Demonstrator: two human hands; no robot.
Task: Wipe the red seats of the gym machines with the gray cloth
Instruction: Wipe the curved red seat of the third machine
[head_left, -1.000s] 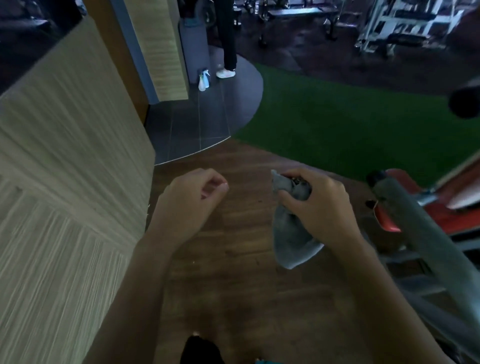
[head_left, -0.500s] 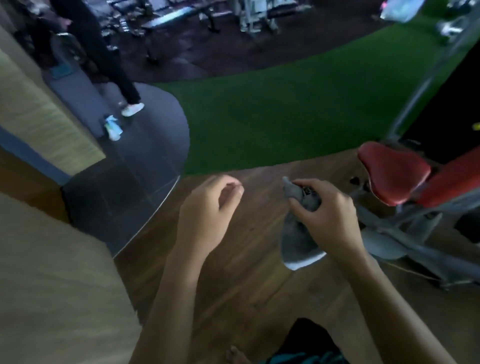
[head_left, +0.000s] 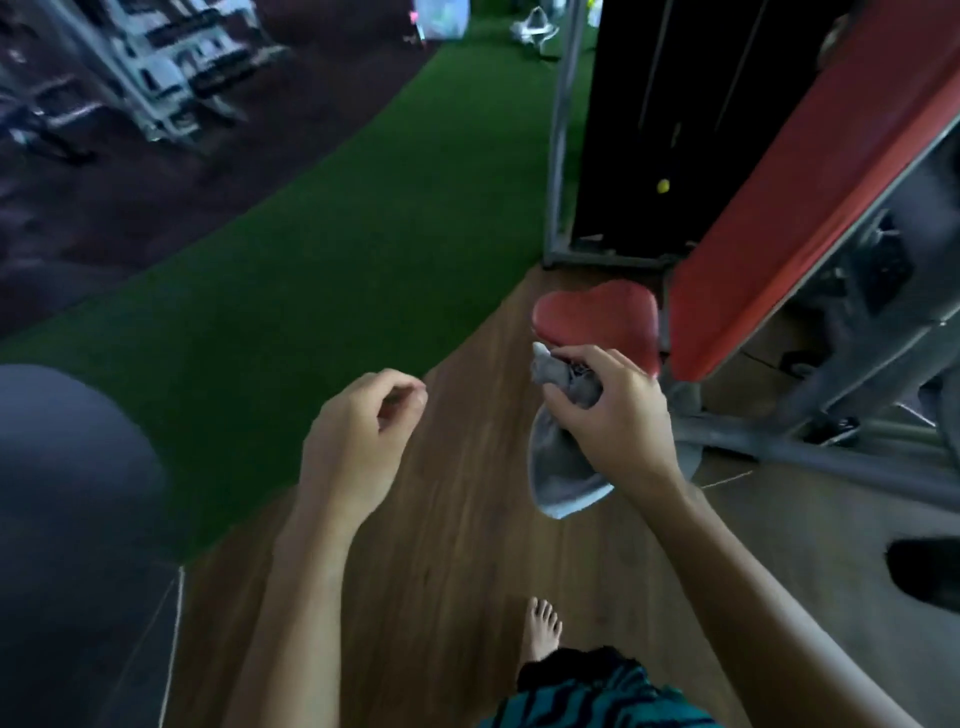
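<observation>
Our right hand (head_left: 618, 415) grips the gray cloth (head_left: 563, 478) bunched at its top, and the rest hangs straight down toward the floor (head_left: 457, 545). The red seat (head_left: 597, 319) lies just ahead of that hand, its near edge behind the knuckles; whether they touch, we cannot tell. Its long axis seems to run across us toward the red backrest (head_left: 810, 176). Our left hand (head_left: 363, 441), loosely curled and empty, is farther off.
</observation>
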